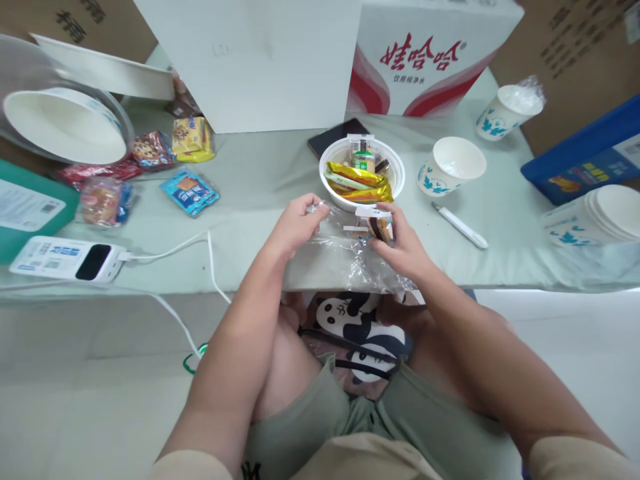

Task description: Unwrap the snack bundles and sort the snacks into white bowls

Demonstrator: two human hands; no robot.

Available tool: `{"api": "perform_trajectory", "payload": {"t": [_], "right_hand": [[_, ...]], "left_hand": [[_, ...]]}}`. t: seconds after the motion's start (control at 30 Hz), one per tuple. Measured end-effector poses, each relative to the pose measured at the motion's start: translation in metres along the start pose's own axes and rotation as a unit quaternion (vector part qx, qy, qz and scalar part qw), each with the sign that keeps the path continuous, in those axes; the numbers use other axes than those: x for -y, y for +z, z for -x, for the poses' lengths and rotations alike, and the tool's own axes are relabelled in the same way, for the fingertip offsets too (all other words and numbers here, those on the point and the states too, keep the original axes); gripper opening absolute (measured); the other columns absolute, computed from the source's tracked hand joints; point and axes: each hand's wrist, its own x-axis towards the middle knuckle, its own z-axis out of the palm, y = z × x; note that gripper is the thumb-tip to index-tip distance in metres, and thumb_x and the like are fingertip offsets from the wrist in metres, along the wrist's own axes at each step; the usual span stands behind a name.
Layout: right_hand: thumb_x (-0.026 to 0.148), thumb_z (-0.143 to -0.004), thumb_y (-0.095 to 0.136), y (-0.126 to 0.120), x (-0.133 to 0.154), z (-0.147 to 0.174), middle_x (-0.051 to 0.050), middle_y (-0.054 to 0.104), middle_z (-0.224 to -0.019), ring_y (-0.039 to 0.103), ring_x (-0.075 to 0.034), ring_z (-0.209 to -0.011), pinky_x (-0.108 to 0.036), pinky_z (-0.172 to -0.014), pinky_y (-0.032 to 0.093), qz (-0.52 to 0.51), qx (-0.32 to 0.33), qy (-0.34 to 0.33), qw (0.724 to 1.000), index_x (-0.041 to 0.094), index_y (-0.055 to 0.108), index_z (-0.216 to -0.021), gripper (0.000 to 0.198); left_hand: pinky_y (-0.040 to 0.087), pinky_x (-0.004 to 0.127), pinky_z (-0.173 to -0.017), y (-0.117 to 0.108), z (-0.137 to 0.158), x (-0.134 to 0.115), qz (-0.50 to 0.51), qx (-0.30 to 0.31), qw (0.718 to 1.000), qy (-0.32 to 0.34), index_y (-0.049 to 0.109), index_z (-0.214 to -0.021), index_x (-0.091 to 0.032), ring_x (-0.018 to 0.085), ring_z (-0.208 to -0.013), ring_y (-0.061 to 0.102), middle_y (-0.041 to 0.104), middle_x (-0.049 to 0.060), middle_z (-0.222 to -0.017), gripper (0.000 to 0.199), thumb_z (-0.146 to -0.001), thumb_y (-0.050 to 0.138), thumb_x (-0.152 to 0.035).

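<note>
Bright, diffuse light glints on clear plastic (369,268); edges stretch.

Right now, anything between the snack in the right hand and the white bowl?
Nothing visible: the right hand holds the snack close by the near rim of the white bowl. Clear plastic film spreads below the snack and to its left.

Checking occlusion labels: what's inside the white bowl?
The white bowl holds yellow-wrapped packets on the near side and clear-wrapped snacks behind them, one with a green label. Its bottom is mostly covered; anything under the packets can't be seen.
</note>
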Motion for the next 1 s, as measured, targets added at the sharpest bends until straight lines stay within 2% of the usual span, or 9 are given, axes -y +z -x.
{"api": "perform_trajectory", "payload": {"t": [0.1, 0.23, 0.37, 0.47, 0.57, 0.7, 0.83, 0.93, 1.0], "right_hand": [[0.040, -0.080, 0.060, 0.000, -0.002, 0.000, -0.006, 0.065, -0.106, 0.063, -0.027, -0.092, -0.047, -0.084, 0.052, -0.040, -0.006, 0.003, 0.999, 0.026, 0.041, -0.139, 0.064], [0.040, -0.081, 0.059, 0.001, -0.001, 0.001, -0.007, 0.065, -0.107, 0.063, -0.026, -0.088, -0.047, -0.083, 0.053, -0.041, -0.003, 0.025, 0.999, 0.027, 0.037, -0.143, 0.068], [0.045, -0.080, 0.062, 0.003, 0.007, 0.002, -0.007, 0.069, -0.103, 0.064, -0.025, -0.079, -0.047, -0.080, 0.053, -0.027, 0.017, 0.050, 0.998, 0.024, 0.039, -0.144, 0.071], [0.048, -0.076, 0.068, 0.006, 0.013, 0.004, -0.009, 0.071, -0.110, 0.069, -0.029, -0.089, -0.047, -0.084, 0.053, -0.048, -0.002, 0.049, 0.998, 0.025, 0.041, -0.142, 0.074], [0.040, -0.073, 0.070, 0.008, 0.018, 0.008, -0.009, 0.072, -0.112, 0.071, -0.028, -0.090, -0.045, -0.083, 0.054, -0.076, 0.010, 0.055, 0.996, 0.026, 0.037, -0.144, 0.080], [0.025, -0.071, 0.060, 0.008, 0.019, 0.012, -0.007, 0.073, -0.112, 0.070, -0.024, -0.083, -0.042, -0.079, 0.055, -0.107, 0.021, 0.056, 0.992, 0.026, 0.038, -0.141, 0.073], [0.031, -0.076, 0.063, 0.008, 0.017, 0.015, -0.006, 0.074, -0.110, 0.070, -0.026, -0.085, -0.043, -0.081, 0.055, -0.096, 0.012, 0.045, 0.994, 0.027, 0.043, -0.138, 0.065], [0.035, -0.082, 0.060, 0.010, 0.014, 0.015, -0.007, 0.073, -0.113, 0.070, -0.028, -0.095, -0.047, -0.089, 0.054, -0.094, -0.005, 0.040, 0.995, 0.028, 0.047, -0.135, 0.056], [0.033, -0.083, 0.055, 0.011, 0.011, 0.014, -0.005, 0.072, -0.120, 0.068, -0.028, -0.108, -0.047, -0.098, 0.052, -0.136, -0.029, 0.046, 0.989, 0.029, 0.050, -0.130, 0.048]], "left_hand": [[0.024, 0.018, -0.049, 0.002, 0.003, -0.003, 0.041, 0.053, 0.997, -0.047, 0.046, -0.084, -0.022, 0.008, -0.051, 0.044, 0.046, -0.005, -0.060, 0.015, -0.097, 0.051, -0.026], [0.026, 0.017, -0.049, 0.007, 0.009, -0.004, 0.037, 0.158, 0.982, -0.093, 0.044, -0.089, -0.023, 0.006, -0.054, 0.044, 0.063, -0.001, -0.083, 0.019, -0.102, 0.049, -0.036], [0.023, 0.018, -0.047, 0.012, 0.014, -0.008, 0.087, 0.161, 0.979, -0.093, 0.041, -0.090, -0.023, 0.003, -0.046, 0.029, 0.066, -0.001, -0.090, 0.021, -0.104, 0.046, -0.037], [0.018, 0.019, -0.044, 0.012, 0.015, -0.013, 0.112, 0.165, 0.975, -0.095, 0.040, -0.089, -0.022, 0.002, -0.043, 0.024, 0.069, 0.000, -0.089, 0.022, -0.104, 0.046, -0.036], [0.015, 0.020, -0.043, 0.011, 0.016, -0.014, 0.135, 0.182, 0.970, -0.092, 0.039, -0.088, -0.022, 0.001, -0.041, 0.021, 0.071, 0.001, -0.093, 0.023, -0.102, 0.049, -0.037], [0.013, 0.020, -0.042, 0.012, 0.014, -0.010, 0.146, 0.209, 0.964, -0.073, 0.041, -0.088, -0.022, 0.001, -0.042, 0.023, 0.072, 0.003, -0.093, 0.026, -0.098, 0.057, -0.040], [0.010, 0.021, -0.044, 0.011, 0.012, -0.008, 0.130, 0.200, 0.968, -0.080, 0.041, -0.091, -0.024, 0.002, -0.043, 0.022, 0.072, 0.003, -0.094, 0.026, -0.099, 0.054, -0.044], [0.012, 0.021, -0.045, 0.009, 0.013, -0.008, 0.101, 0.221, 0.966, -0.092, 0.040, -0.092, -0.024, 0.004, -0.044, 0.023, 0.071, 0.001, -0.094, 0.025, -0.102, 0.049, -0.046], [0.015, 0.021, -0.047, 0.008, 0.013, -0.007, 0.073, 0.210, 0.971, -0.086, 0.041, -0.092, -0.024, 0.006, -0.048, 0.033, 0.068, 0.000, -0.087, 0.023, -0.102, 0.048, -0.044]]}}
